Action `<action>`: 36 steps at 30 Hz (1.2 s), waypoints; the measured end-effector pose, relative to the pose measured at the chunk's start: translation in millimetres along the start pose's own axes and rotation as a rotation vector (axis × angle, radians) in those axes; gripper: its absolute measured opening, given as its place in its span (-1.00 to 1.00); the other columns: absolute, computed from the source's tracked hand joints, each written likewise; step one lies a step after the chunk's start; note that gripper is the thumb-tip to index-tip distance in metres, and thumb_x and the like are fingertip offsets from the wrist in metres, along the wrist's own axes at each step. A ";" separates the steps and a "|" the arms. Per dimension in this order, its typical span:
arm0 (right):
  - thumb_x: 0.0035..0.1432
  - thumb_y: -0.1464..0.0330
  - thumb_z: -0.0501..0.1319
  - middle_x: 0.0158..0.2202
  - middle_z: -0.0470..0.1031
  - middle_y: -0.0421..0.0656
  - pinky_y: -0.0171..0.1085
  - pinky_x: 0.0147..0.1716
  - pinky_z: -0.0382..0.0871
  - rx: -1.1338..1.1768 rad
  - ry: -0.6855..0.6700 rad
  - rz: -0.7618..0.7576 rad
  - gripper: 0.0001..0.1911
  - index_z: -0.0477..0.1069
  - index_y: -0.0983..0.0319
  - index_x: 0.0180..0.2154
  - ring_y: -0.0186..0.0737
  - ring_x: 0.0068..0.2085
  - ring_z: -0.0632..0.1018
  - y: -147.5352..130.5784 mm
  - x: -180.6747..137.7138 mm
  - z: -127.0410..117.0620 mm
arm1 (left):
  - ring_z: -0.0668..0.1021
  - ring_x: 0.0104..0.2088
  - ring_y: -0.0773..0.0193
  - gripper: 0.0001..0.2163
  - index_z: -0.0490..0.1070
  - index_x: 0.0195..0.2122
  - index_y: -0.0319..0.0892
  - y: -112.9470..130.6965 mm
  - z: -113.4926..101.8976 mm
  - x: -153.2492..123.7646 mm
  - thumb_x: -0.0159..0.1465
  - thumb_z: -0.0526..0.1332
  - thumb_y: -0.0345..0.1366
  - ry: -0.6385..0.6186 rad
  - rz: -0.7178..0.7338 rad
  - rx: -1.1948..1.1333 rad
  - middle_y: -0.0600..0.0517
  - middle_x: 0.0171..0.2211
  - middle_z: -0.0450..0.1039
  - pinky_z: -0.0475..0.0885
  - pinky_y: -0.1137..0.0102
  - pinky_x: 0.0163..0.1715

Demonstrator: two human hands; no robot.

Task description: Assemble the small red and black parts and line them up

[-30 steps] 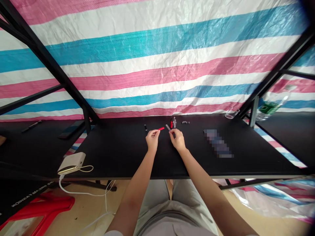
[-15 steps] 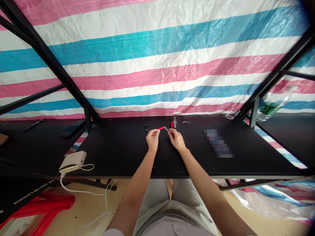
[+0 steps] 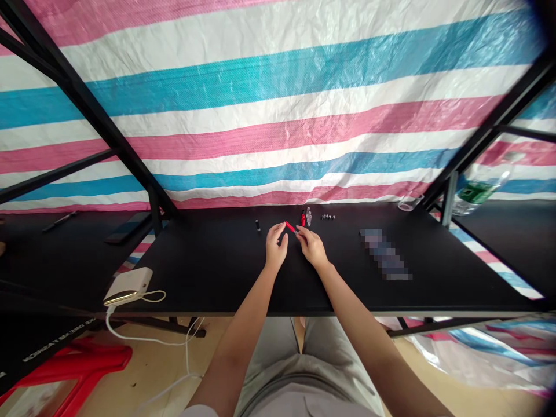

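Note:
My right hand (image 3: 313,248) pinches a pen (image 3: 291,226) with a red section and a clear section, gripping it by the clear end. The red section points up and left toward my left hand (image 3: 276,248). That hand's thumb and fingers are apart, and a fingertip is at the red tip, apparently touching it. Just beyond my hands lie small red and black parts (image 3: 303,218) beside clear plastic pieces (image 3: 308,216). A row of small springs (image 3: 328,217) is further right. Left of my left hand stands a short black piece (image 3: 258,226).
A blurred-out flat object (image 3: 384,253) lies on the black table (image 3: 208,266) to the right. A clear cup (image 3: 410,201) is at the back right. A white box with a cable (image 3: 132,282) sits at the left edge. Black metal posts (image 3: 104,121) flank the table.
The red section now lines up with the clear section, where before they met at an angle. My left hand has let go of the red section, opened and shifted slightly right.

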State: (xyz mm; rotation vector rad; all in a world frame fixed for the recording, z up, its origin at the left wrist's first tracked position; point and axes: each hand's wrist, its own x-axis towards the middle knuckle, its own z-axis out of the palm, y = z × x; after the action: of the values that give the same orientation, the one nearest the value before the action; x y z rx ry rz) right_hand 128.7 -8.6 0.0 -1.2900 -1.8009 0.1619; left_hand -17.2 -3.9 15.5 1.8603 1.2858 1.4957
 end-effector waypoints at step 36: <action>0.04 0.32 0.18 -0.29 0.49 -0.19 -0.23 -0.19 0.09 -0.094 -0.396 0.394 -0.89 0.43 0.19 -0.36 -0.23 -0.19 0.42 -55.6 85.2 92.1 | 0.45 -0.24 0.39 -0.68 0.20 -0.10 -0.15 -19.4 -21.6 24.6 0.12 0.08 -0.52 0.755 -0.595 -0.474 -0.05 -0.05 0.30 0.36 0.42 -0.18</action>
State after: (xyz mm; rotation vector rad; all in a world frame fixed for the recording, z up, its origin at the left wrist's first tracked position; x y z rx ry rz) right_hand 18.7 69.5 25.2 -1.7680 -1.8705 0.5911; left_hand -44.9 21.7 20.3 0.5323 1.4275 1.9665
